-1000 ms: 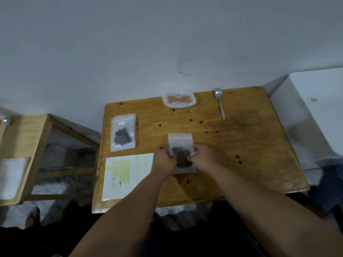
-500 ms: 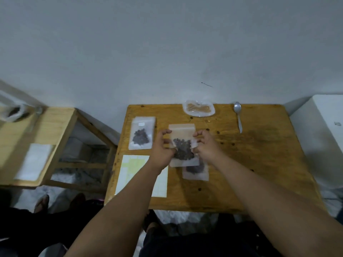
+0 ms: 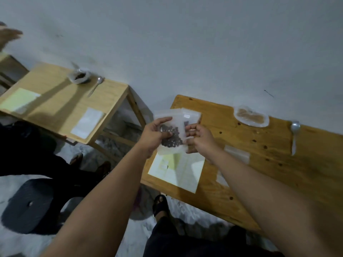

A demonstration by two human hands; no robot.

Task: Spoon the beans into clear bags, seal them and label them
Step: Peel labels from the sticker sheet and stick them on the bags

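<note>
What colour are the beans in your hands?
The beans in the bag look dark brown, head view.

Bare forearms (image 3: 104, 191), dark trousers (image 3: 185, 242), black sandal (image 3: 160, 204)

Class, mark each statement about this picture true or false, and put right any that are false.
1. The left hand and right hand hold a clear bag of dark beans. True.
2. The spoon is in the right hand. False: it lies on the wooden table, apart from both hands.
3. A label sheet lies on the table. True.
4. The bag of light-brown contents lies on the label sheet. False: it lies at the table's far edge, by the wall.
</note>
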